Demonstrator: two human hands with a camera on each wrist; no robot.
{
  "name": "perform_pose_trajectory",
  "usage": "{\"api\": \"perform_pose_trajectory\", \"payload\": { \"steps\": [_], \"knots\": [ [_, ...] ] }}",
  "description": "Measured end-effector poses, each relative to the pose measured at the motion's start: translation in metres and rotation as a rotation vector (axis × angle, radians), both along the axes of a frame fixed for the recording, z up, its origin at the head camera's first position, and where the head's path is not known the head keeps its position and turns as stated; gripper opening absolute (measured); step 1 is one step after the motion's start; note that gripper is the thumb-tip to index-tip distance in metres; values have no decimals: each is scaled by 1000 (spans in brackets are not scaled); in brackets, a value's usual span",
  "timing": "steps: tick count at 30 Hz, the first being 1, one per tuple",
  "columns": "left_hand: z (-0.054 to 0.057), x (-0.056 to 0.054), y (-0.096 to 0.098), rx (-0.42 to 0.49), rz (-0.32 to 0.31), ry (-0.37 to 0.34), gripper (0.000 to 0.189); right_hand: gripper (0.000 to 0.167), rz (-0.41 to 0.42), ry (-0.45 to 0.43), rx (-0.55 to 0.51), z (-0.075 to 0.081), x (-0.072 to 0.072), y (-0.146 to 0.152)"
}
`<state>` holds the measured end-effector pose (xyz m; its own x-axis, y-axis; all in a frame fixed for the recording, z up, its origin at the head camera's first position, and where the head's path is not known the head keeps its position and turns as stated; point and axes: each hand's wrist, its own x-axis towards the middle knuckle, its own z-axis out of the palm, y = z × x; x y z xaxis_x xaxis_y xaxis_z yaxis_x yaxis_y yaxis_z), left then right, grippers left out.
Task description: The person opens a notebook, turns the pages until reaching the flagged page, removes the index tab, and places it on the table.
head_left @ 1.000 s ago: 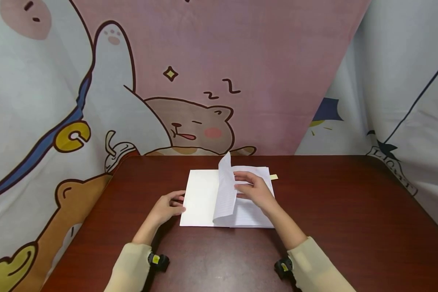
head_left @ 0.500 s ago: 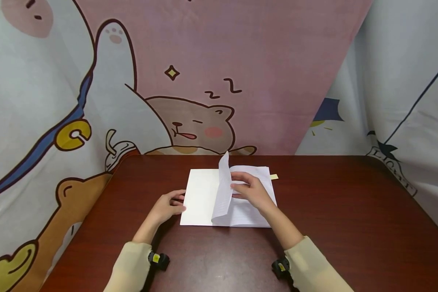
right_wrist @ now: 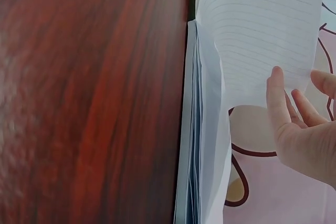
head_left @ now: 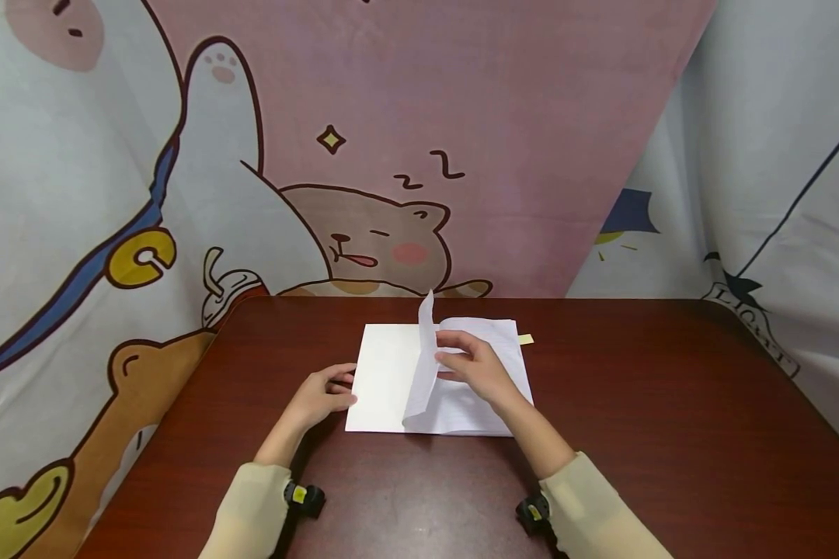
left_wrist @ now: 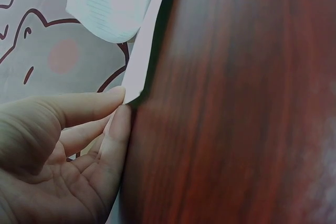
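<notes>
An open notebook lies on the table with its plain white left side flat. My left hand is at its left edge; in the left wrist view, thumb and fingers pinch the edge of the cover. Between the two halves a lined page stands raised and curved, leaning left. My right hand is over the right half, its extended fingertips against the raised page. Close up in the right wrist view, the ruled lines of the page show, with the fingers spread beside it.
A pale yellow tab sticks out from the notebook's right edge. The dark red-brown table extends on both sides. Behind it hangs a cartoon-printed cloth. Each wrist carries a small black camera.
My right hand has moved a little left, and the raised page has swung left with it, more upright and edge-on. The left hand stays at the cover's edge.
</notes>
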<state>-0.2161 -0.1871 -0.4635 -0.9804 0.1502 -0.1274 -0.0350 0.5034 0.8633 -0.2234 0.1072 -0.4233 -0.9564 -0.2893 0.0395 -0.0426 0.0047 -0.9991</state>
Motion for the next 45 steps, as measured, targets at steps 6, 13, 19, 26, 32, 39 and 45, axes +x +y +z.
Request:
{"api": "perform_pose_trajectory", "payload": {
  "steps": [6, 13, 19, 26, 32, 39, 45],
  "knots": [
    [0, 0, 1, 6, 6, 4, 53, 46, 3, 6, -5, 0, 1, -5],
    [-1, 0, 0, 12, 8, 8, 53, 44, 11, 10, -8, -2, 2, -14],
    [-2, -1, -1, 13, 7, 13, 53, 43, 16, 14, -2, -3, 4, -21],
    [-4, -2, -1, 14, 13, 11, 53, 40, -13, 65, 91, -5, 3, -30],
    [-2, -1, 0, 31, 22, 1, 53, 37, -47, 107, 169, -6, 3, -35],
    [-1, 1, 0, 91, 22, -26, 51, 37, -57, 182, 195, -6, 5, -38],
    [1, 2, 1, 119, 19, -37, 49, 36, -65, 196, 207, -6, 5, -40]
  ]
}}
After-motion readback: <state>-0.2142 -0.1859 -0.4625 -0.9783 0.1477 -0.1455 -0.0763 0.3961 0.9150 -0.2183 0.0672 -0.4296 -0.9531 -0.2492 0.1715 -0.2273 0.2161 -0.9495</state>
